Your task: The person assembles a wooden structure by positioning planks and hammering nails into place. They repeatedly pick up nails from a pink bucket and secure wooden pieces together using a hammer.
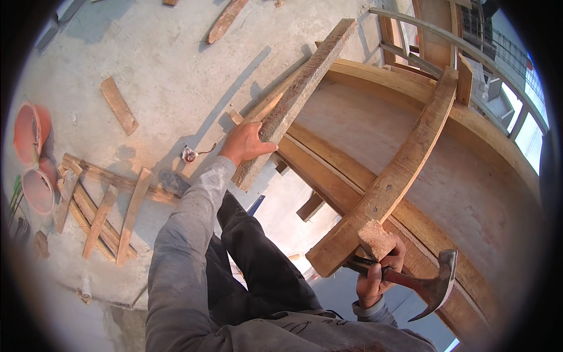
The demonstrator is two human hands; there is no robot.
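My left hand (245,142) is wrapped round the lower part of a rough wooden beam (308,82), thumb across its top face. The beam leans over the edge of a large wooden formwork panel (363,114). At the lower right, my right hand (375,280) grips a claw hammer (434,285) by its handle, close below the head. Against those fingers a short wood block (376,239) shows its end; whether the hand also holds it, I cannot tell. A long plank (404,167) with nail marks lies across the panel, its near end beside the block.
Loose boards (99,217) lie piled on the concrete floor at the left, near orange buckets (38,190). A tape measure (189,154) rests left of my left hand. Single wood offcuts (119,105) are scattered farther off. A metal railing (469,47) runs along the far right.
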